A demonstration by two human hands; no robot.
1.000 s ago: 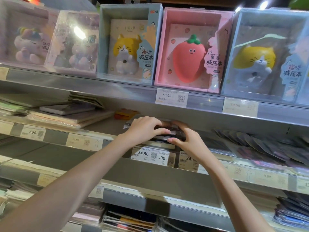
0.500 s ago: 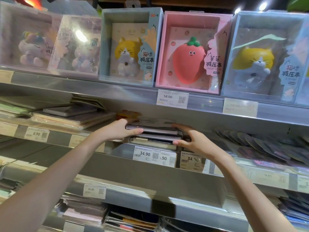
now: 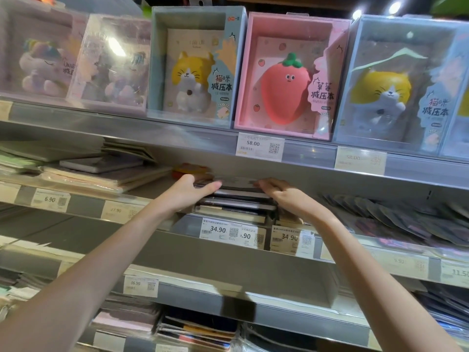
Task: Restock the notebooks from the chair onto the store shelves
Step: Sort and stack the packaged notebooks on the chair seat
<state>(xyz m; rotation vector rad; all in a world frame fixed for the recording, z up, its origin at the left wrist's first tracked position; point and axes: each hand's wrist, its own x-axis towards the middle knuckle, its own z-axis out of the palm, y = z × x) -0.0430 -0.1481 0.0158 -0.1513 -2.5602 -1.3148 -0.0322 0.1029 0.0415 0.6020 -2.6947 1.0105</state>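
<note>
- A stack of notebooks (image 3: 237,201) is held flat on the middle shelf (image 3: 157,240), between the two hands.
- The left hand (image 3: 189,193) is laid against the stack's left end, with its fingers (image 3: 210,186) stretched nearly straight over the top notebook; nothing is seen to be pinched.
- The right hand (image 3: 286,196) is set against the stack's right end, its fingers bent over the upper edge; whether the top cover is actually gripped cannot be told, as the fingertips are blurred.
- Directly below the hands, price tags (image 3: 229,232) marked 34.90 are fixed to the shelf edge.
- Above the hands, a pink strawberry box (image 3: 291,74) and a cat box (image 3: 195,67) are stood upright on the upper shelf, with a 58.00 tag (image 3: 260,147) beneath them.
- To the left of the left hand, flat pale notebooks (image 3: 101,174) are piled on the same shelf.
- To the right of the right hand, dark packets (image 3: 406,219) are fanned out in overlapping rows.
</note>
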